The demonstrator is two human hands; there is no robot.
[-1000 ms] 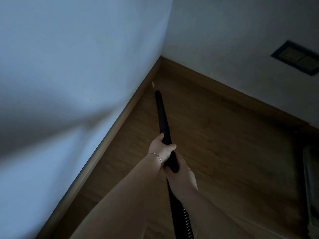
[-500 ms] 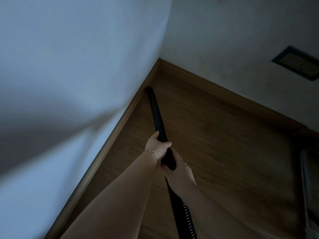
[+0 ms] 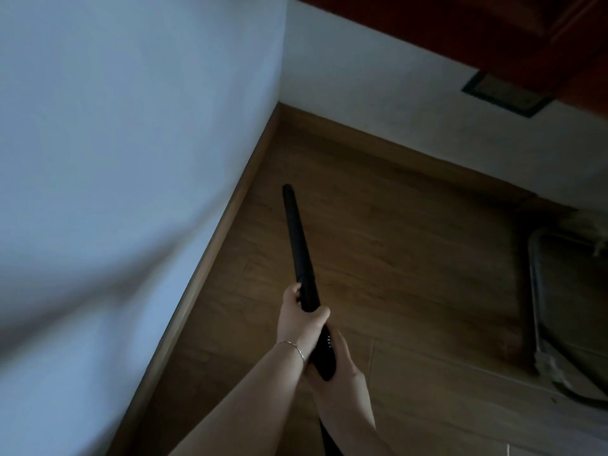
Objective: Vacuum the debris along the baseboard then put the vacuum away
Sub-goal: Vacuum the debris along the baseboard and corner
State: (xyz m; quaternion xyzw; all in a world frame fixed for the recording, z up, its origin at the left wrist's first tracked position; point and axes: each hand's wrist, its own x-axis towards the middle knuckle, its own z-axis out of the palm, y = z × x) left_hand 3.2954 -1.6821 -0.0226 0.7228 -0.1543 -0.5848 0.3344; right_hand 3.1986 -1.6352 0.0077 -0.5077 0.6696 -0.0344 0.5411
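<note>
Black vacuum wand [image 3: 296, 238] | left hand [image 3: 297, 319] grips ahead | right hand [image 3: 342, 363] grips behind | tip near baseboard [image 3: 219, 245]

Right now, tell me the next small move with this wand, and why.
Probably swing the wand tip left until it meets the baseboard, then draw it back towards you. The tip is over open floor, apart from the baseboard, and the left hand and right hand both grip the wand. No debris shows in this dim view.

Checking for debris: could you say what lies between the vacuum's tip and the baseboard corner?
Only bare wood floor between vacuum tip and corner, in the head view.
</note>
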